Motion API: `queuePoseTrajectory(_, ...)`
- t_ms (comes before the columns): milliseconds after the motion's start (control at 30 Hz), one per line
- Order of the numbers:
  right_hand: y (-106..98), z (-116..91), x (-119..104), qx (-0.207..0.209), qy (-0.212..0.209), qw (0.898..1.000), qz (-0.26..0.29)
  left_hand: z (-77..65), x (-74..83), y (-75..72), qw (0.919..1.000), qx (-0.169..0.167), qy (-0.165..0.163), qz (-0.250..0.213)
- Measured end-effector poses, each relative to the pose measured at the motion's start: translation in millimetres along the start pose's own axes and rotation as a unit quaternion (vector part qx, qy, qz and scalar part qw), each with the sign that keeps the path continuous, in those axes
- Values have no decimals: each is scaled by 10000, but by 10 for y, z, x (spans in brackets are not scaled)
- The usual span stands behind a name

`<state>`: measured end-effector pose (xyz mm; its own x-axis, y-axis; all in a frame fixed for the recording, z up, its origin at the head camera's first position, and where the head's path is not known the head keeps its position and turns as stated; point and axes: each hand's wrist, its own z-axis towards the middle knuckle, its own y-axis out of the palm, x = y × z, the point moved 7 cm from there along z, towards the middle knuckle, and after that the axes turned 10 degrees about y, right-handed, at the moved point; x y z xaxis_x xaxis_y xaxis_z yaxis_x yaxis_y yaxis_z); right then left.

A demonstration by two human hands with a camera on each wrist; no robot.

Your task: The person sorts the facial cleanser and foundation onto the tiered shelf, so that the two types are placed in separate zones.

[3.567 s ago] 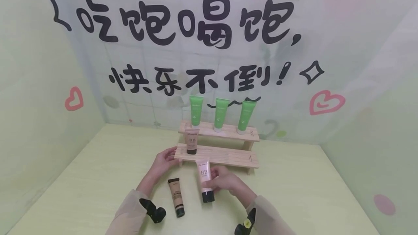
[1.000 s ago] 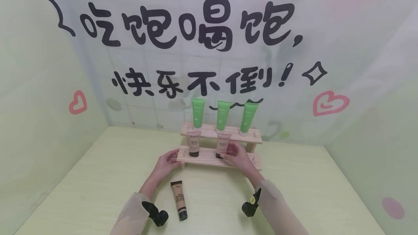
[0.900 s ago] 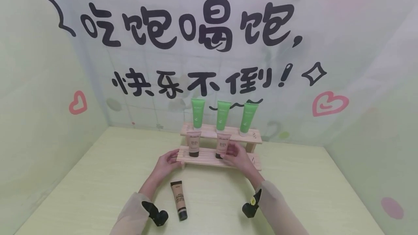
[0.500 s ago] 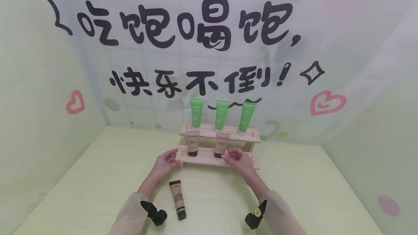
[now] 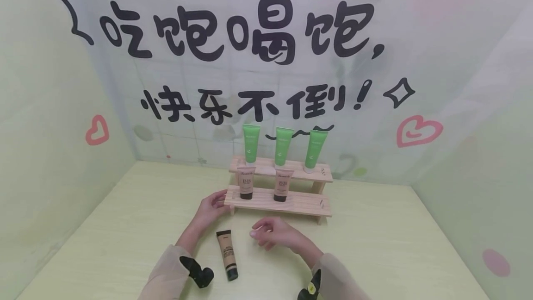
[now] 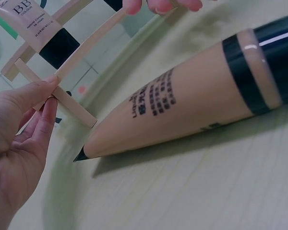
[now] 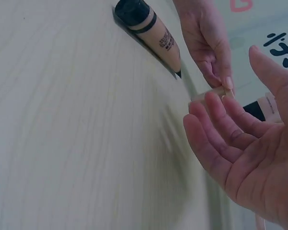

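My left hand point(image 5: 209, 210) pinches the left end of the two-step wooden rack point(image 5: 297, 203), thumb on top and fingers below in the left wrist view. My right hand point(image 5: 276, 234) is in front of the rack above the table, fingers loosely bent and holding nothing; its palm shows in the right wrist view. Between the forearms a tan tube point(image 5: 226, 254) with a black cap lies flat on the table. On the lower step stand two pink BB cream tubes, one at left point(image 5: 246, 183) and one near the middle point(image 5: 282, 185), caps down.
Three green tubes stand on the upper step: left point(image 5: 251, 145), middle point(image 5: 282, 147) and right point(image 5: 315, 150). Behind the rack rises a printed backdrop point(image 5: 200, 142) with black lettering. The pale table point(image 5: 374, 244) extends to both sides.
My right hand set the second pink tube on the lower step, let go of it, and drew back toward the front left. The left hand keeps its place on the rack.
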<state>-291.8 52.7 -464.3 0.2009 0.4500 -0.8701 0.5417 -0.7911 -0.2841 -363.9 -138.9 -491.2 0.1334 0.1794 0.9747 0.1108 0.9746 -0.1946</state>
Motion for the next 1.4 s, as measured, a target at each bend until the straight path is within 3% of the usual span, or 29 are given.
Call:
queuePoseTrajectory(500,485,205,-24,-78,598,9975,-358,-12,10,-11,10000,21,-35,16)
queuePoseTrajectory(667,621,203,-128,426,653,9920,-990,-12,1,-21,10000,40,-2,-25)
queuePoseTrajectory(767,662,183,-190,776,692,9853,-1355,-15,2,-22,10000,53,19,-29)
queuePoseTrajectory(933,720,165,-223,982,725,9832,-1357,-14,10,-10,10000,3,1,-16)
queuePoseTrajectory(1400,687,105,-118,728,1208,9814,-1304,1,-7,0,9999,84,-11,-57)
